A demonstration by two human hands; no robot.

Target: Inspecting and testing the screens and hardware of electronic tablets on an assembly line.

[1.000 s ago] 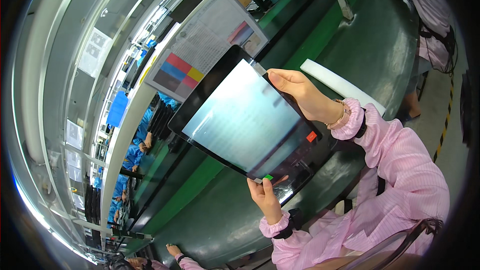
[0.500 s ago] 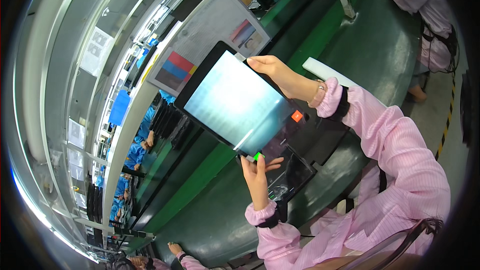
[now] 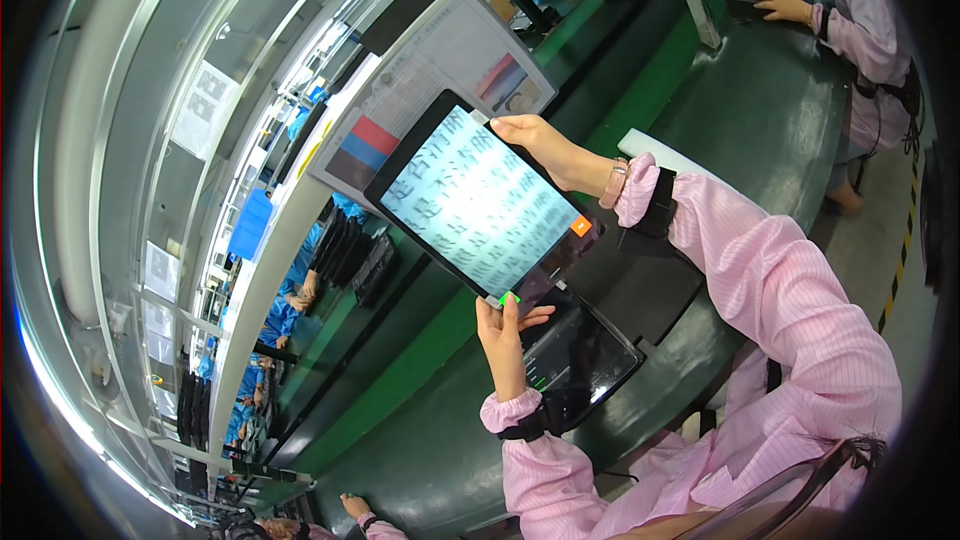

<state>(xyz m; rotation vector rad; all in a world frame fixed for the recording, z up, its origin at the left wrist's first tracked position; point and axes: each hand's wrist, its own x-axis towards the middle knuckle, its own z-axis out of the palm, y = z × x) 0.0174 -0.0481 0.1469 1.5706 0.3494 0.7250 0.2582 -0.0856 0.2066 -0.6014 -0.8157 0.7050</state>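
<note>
A tablet-sized display panel (image 3: pixel 470 202) with a black border is held up tilted between my two hands. Its lit, whitish-blue face carries rows of dark marks. My right hand (image 3: pixel 555 152) grips the upper right edge, with thumb and fingers closed at the corner. Along the lower edge my left hand (image 3: pixel 503 345) pinches the panel by a green tab (image 3: pixel 509 299), its other fingers partly extended. An orange sticker (image 3: pixel 581 227) sits at the panel's right corner. Below the panel, a black unit with a glossy dark screen (image 3: pixel 590 350) lies on the bench, partly hidden.
The green bench (image 3: pixel 440 440) curves around me. A printed sheet on a board (image 3: pixel 440 60) stands behind the panel, and a white bar (image 3: pixel 640 145) lies beyond my right wrist. A co-worker's hand (image 3: pixel 785 5) rests near black trays. Black parts (image 3: pixel 350 250) are stacked at left.
The panel's face has gone from a blurred bright glow to distinct rows of dark marks. My hands keep their hold while the view shifts slightly. A co-worker's hand shows more fully at upper right.
</note>
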